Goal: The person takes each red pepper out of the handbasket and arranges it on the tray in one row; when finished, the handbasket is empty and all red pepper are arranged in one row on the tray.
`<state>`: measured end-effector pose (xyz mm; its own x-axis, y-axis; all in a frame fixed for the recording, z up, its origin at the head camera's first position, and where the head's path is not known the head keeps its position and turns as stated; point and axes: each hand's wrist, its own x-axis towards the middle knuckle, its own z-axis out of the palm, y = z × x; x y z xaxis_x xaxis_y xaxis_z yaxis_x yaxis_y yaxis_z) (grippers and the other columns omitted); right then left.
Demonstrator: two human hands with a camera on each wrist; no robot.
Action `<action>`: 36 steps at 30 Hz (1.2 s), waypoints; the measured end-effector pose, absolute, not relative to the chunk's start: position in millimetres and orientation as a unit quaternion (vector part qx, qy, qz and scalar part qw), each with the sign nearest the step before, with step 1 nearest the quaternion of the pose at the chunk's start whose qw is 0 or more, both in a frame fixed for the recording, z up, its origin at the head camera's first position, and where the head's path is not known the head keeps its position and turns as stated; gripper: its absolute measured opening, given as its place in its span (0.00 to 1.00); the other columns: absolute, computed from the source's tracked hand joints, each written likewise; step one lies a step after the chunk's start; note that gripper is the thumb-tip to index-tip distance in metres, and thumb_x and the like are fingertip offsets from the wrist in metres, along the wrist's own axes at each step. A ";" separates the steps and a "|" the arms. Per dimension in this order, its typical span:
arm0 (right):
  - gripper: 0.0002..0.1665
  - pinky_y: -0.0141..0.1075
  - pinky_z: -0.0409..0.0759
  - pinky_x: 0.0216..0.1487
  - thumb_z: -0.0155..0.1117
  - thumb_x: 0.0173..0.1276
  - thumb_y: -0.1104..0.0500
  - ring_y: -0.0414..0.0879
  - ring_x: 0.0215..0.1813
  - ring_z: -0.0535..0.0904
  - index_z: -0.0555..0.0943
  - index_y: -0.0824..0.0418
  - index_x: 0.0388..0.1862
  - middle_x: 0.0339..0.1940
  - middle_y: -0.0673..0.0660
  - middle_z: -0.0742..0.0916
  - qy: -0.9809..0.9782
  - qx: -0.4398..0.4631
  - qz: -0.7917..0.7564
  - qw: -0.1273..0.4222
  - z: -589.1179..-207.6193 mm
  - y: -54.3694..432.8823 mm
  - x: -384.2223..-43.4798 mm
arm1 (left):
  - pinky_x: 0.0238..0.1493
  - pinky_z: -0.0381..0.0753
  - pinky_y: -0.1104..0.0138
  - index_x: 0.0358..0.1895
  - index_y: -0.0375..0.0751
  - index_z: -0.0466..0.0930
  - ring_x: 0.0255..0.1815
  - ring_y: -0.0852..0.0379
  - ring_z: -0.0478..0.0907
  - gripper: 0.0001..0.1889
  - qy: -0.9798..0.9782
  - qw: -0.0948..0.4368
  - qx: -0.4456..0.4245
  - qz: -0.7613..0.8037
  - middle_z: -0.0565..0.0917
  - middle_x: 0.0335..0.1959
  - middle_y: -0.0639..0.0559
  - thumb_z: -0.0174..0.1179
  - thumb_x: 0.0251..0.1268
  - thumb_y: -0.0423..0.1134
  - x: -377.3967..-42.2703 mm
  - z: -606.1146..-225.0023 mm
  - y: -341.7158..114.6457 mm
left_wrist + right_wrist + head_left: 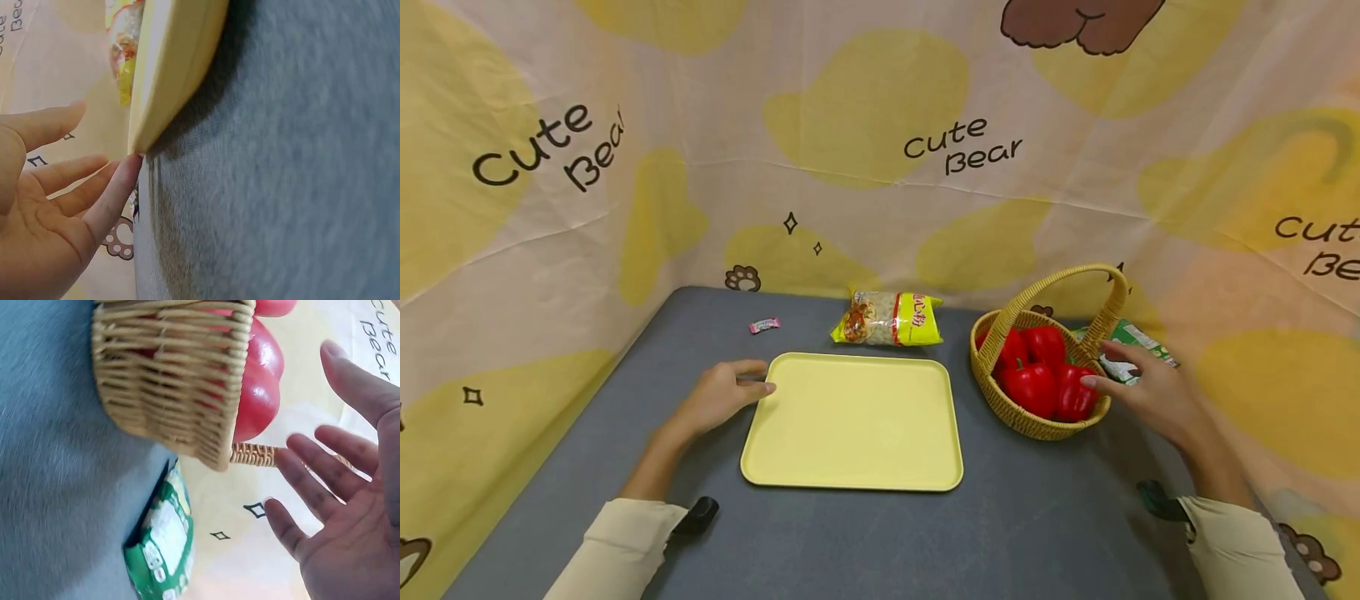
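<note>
A pale yellow rectangular tray (857,421) lies on the dark grey table. My left hand (724,397) is at the tray's left edge; in the left wrist view one fingertip meets the tray corner (150,119), with the fingers extended and the thumb apart. To the right stands a wicker basket (1037,427) with an arched handle, holding several red bell peppers (1032,388). Over the basket's right rim hovers my right hand (1153,392), fingers spread and holding nothing. In the right wrist view the palm faces the peppers (257,394) and the handle (253,454).
Behind the tray lies a yellow packet with a clear window (887,319). A small pink wrapped sweet (764,325) sits at the back left. Partly hidden behind the basket is a green packet (1138,342). Printed cloth (865,208) hangs around the table's back and sides.
</note>
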<state>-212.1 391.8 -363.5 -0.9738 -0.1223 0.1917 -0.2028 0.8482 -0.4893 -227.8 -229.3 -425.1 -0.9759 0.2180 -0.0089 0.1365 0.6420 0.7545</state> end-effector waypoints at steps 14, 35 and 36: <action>0.39 0.20 0.74 0.50 0.69 0.76 0.44 0.63 0.73 0.71 0.74 0.64 0.78 0.75 0.67 0.79 -0.930 0.061 0.362 -0.027 -373.7 396.3 -228.5 | 0.61 0.83 0.50 0.73 0.30 0.75 0.60 0.44 0.86 0.32 0.886 0.064 0.076 0.454 0.81 0.69 0.34 0.64 0.78 0.51 -222.8 -429.4 -226.2; 0.35 0.38 0.76 0.52 0.74 0.71 0.42 0.61 0.65 0.72 0.83 0.65 0.67 0.66 0.69 0.81 -0.942 0.051 0.328 -0.039 -379.5 401.8 -233.0 | 0.66 0.78 0.52 0.73 0.29 0.74 0.63 0.44 0.84 0.31 0.873 0.071 0.074 0.477 0.80 0.70 0.34 0.62 0.79 0.50 -223.1 -433.5 -229.4; 0.35 0.38 0.75 0.52 0.74 0.71 0.42 0.59 0.65 0.72 0.83 0.64 0.67 0.66 0.68 0.81 -0.943 0.052 0.327 -0.038 -379.8 401.8 -232.6 | 0.65 0.79 0.54 0.73 0.29 0.74 0.63 0.44 0.84 0.31 0.873 0.071 0.073 0.477 0.80 0.70 0.34 0.63 0.79 0.49 -223.3 -433.9 -229.4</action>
<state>-232.6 401.8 -379.8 -0.9918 -0.1226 -0.0370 -0.0735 0.7813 -0.6198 -223.3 -229.4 -433.9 -0.9793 0.1950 -0.0550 0.0590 0.5338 0.8436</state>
